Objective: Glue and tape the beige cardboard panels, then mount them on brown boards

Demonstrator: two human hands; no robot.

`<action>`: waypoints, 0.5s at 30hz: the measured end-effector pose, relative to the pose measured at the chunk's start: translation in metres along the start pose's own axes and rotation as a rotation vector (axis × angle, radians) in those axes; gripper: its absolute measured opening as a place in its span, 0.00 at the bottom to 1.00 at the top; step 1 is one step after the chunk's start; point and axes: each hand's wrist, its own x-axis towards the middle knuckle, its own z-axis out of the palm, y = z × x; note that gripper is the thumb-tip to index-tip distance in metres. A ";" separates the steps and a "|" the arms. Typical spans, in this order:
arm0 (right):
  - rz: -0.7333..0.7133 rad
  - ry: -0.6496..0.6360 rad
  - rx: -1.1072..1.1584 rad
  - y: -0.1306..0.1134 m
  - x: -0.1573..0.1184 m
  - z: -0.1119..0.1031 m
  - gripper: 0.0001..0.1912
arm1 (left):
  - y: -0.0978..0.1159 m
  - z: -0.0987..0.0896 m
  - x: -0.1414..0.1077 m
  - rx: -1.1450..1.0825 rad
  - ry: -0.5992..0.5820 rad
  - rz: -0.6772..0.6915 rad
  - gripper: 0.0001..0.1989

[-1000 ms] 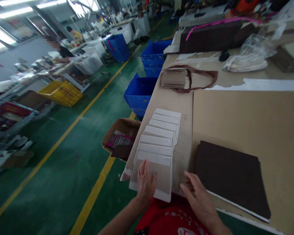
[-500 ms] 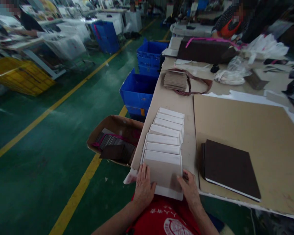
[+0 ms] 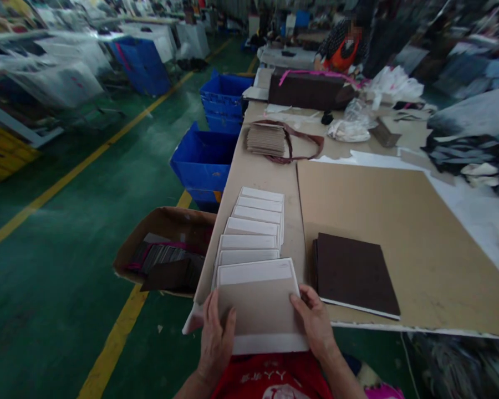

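Observation:
A flat beige panel with white bands at both ends (image 3: pixel 261 307) is at the table's near edge, its near end over my red clothing. My left hand (image 3: pixel 217 330) grips its left side, thumb on top and fingers along the edge. My right hand (image 3: pixel 315 321) pinches the right edge, thumb on the face. The panel sits slightly turned and looks raised off the panels beneath. Beyond it, several similar white-ended panels (image 3: pixel 251 227) lie fanned in an overlapping row. To the right rests a stack of dark brown panels (image 3: pixel 353 274) with a white lower edge.
A brown strap (image 3: pixel 307 147) loops by a bundle of beige pieces (image 3: pixel 266 138). A large tan board (image 3: pixel 399 210) covers the table's right part. On the floor at left stand a cardboard box (image 3: pixel 127 244) and blue crates (image 3: pixel 203 160). A person in orange (image 3: pixel 341 55) is across the table.
Both hands have closed on the near panel, which has lifted slightly and turned out of line with the row. The camera view has swung to the right.

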 end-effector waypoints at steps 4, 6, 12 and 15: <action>0.000 0.223 -0.058 -0.037 0.015 -0.081 0.26 | 0.058 0.037 0.014 -0.349 -0.280 -0.051 0.25; -0.046 0.343 -0.179 -0.047 0.030 -0.127 0.30 | 0.098 0.064 0.023 -0.406 -0.402 -0.008 0.26; -0.102 0.544 -0.484 -0.058 0.081 -0.225 0.32 | 0.192 0.137 0.058 -0.235 -0.467 0.104 0.29; -0.089 0.585 -0.668 -0.059 0.102 -0.245 0.30 | 0.207 0.160 0.069 -0.161 -0.480 0.120 0.27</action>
